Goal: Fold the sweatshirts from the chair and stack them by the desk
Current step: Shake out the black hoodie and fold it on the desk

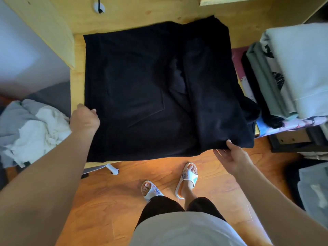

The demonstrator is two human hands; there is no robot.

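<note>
Head view: both hands, left hand (85,119) and right hand (229,155), pinch the black sweatshirt's (150,89) near corners on the table (78,82), squaring it for the next fold.

A lived-in bedroom or dorm room at home, judging by the pale wooden desk (124,18) with a cable port (99,7) in its back panel. Left of the desk, crumpled grey and white clothes (32,128) heaped on a chair; right of the desk, folded garments (291,71) stacked in a pile on a patterned surface. In front of the desk, warm orange wood-look flooring (110,206) and bare feet in white house slippers (187,178).
</note>
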